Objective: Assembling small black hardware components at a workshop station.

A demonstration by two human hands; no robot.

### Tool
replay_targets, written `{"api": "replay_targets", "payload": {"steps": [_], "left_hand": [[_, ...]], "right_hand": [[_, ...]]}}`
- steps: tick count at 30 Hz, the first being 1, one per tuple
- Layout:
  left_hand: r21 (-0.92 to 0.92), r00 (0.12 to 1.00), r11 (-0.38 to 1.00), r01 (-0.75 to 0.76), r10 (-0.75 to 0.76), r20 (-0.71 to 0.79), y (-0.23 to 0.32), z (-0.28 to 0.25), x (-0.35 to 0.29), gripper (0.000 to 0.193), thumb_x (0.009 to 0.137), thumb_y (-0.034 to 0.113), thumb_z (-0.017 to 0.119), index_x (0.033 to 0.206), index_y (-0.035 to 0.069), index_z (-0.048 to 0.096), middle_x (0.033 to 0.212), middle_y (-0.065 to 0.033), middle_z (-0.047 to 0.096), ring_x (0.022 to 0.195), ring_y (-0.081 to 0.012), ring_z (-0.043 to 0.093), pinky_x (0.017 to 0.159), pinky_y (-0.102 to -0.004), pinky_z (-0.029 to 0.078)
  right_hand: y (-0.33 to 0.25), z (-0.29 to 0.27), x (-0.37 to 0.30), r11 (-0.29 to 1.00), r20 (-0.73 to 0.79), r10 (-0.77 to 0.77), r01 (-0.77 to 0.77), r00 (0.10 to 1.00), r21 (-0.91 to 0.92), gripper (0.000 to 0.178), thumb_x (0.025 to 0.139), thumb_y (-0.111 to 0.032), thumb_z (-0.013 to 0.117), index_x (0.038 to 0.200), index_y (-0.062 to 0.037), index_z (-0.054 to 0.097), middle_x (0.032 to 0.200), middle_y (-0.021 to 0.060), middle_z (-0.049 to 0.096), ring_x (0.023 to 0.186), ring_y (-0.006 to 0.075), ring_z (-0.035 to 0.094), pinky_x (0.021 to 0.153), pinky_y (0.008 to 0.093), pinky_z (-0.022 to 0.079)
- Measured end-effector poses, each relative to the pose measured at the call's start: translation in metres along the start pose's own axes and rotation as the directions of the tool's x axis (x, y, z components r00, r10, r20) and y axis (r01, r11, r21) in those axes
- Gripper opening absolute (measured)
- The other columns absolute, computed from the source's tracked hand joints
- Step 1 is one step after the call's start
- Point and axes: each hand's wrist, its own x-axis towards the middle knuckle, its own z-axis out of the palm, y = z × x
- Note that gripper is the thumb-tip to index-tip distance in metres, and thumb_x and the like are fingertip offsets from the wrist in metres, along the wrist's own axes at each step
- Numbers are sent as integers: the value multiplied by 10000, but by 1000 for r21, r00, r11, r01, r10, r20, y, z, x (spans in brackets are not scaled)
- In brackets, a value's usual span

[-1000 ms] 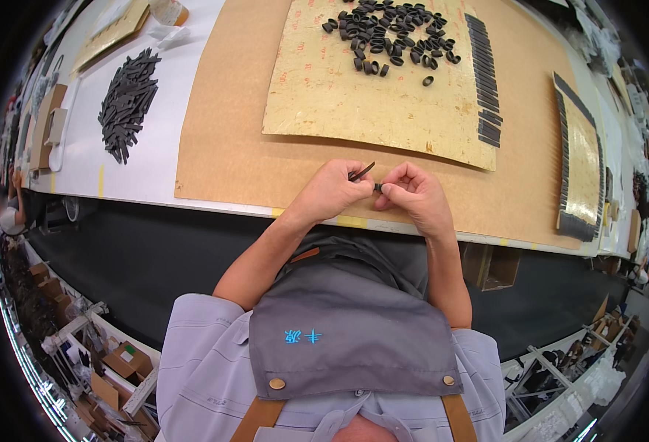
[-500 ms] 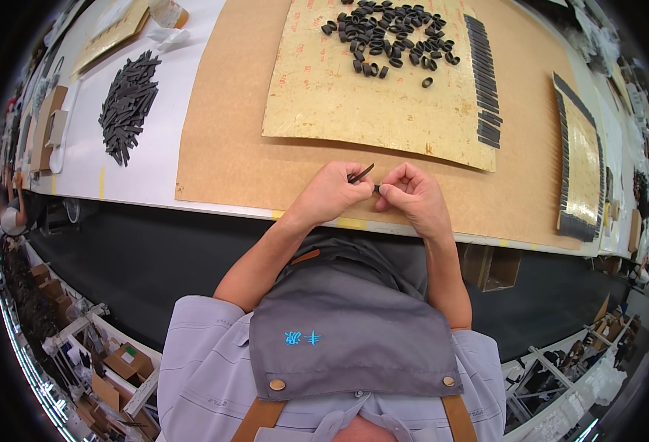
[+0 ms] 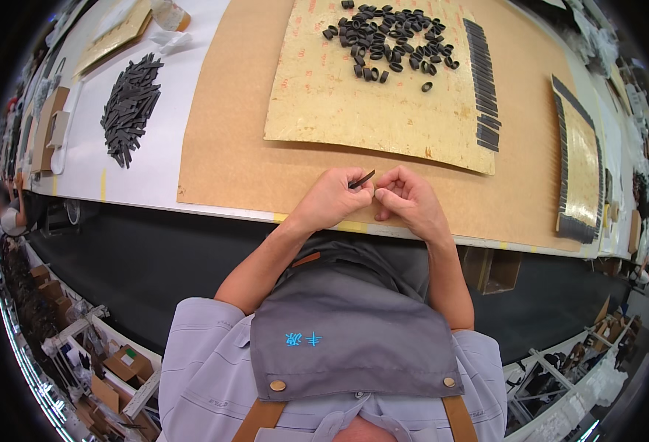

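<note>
Brought right hand (image 3: 413, 205) slightly closer to left hand (image 3: 332, 199) since earlier frame, tips now meeting. Pinching dark strip (image 3: 363, 179) in left, above brown sheet (image 3: 243, 173) near table edge, with end jutting out. Curled in right, thumb to finger; cannot tell if gripping anything. Likely light, thin, flexible, judging by similar dark loops (image 3: 389, 53); best held by ends, lightly, without creasing.

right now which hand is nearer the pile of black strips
Left: the left hand is right of the pile and lower in the picture; the right hand is farther right.
</note>
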Motion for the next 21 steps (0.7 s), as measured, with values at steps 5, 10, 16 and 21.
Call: {"api": "replay_targets", "payload": {"steps": [5,10,16,21], "left_hand": [[13,998,999,-29,29,54,-5,-3,0,129,813,143,602,779,24,569,658,73,422,614,-10,346,512,-196,283],[-89,995,995,43,-35,88,6,-10,1,124,815,155,608,815,33,583,654,82,420,593,0,337,499,-184,265],[-118,994,988,-96,102,43,4,-7,1,125,811,123,636,891,34,599,634,102,341,568,2,288,489,-185,231],[-67,993,992,-111,113,30,1,-6,-1,148,812,94,661,937,35,608,629,106,327,562,0,274,490,-184,223]], "right_hand": [[-1,-9,-2,889,93,65,-15,994,-458,178,905,-174,545,811,-23,543,659,-14,516,454,23,431,414,185,341],[0,-2,-4,957,32,4,5,999,-291,186,895,-198,559,810,-33,569,609,-44,479,456,19,409,402,199,354],[-2,-3,-4,980,52,59,-48,997,-195,190,904,-202,544,818,-35,572,604,-51,471,441,13,400,395,180,349],[-8,-2,-4,992,86,85,-76,993,-98,198,916,-204,530,822,-34,569,602,-45,475,433,21,407,398,178,342]]}}
